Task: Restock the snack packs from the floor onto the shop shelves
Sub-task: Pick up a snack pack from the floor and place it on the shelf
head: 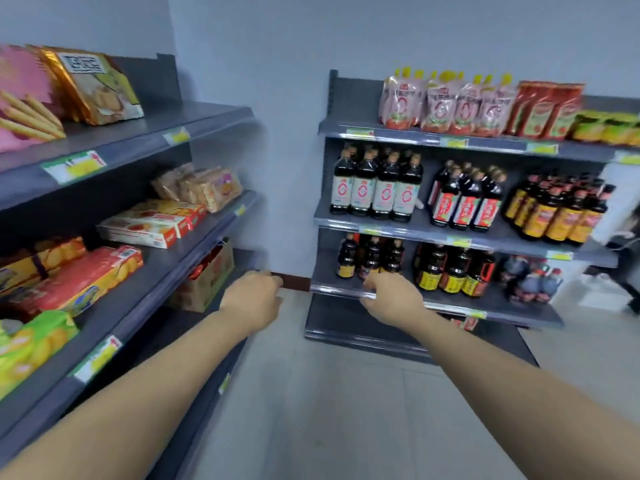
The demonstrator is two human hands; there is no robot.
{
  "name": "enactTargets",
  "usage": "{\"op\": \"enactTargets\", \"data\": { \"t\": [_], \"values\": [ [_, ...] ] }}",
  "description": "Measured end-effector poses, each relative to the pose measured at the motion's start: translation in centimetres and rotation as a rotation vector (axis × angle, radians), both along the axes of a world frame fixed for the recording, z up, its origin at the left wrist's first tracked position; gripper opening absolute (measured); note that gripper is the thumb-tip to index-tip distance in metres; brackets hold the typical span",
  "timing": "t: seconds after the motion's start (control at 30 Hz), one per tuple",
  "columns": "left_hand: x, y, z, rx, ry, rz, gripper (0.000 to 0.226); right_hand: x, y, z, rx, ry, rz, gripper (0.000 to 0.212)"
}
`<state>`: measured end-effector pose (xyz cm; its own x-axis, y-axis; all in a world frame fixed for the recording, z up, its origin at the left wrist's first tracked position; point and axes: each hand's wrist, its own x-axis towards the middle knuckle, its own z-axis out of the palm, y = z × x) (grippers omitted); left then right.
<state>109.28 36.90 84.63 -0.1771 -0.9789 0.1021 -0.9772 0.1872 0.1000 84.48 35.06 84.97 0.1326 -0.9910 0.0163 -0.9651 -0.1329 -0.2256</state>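
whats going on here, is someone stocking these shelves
A person stands in a shop aisle with both arms stretched forward. The left hand and right hand are empty and loosely curled. Snack packs fill the left shelves, sauce bottles the facing unit. A cardboard box sits low down ahead.

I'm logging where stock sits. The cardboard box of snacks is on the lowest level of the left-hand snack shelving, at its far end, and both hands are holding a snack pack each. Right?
Not quite. The head view shows the cardboard box low at the far end of the left snack shelving, but the left hand and the right hand hold nothing; both are stretched forward, empty.
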Motion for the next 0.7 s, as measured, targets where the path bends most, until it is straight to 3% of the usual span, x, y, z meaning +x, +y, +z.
{"op": "enactTargets", "data": {
  "t": [0.4, 0.7],
  "values": [
    [-21.6, -10.8, -7.2, 0.129, -0.044, -0.441, 0.03, -20.5, 1.5, -6.4, 0.155, -0.072, -0.564, 0.027],
    [-41.9, -13.6, -11.9, 0.227, -0.031, -0.654, 0.023, -38.3, 3.2, -10.7, 0.255, -0.099, -0.81, 0.03]
  ]
}}
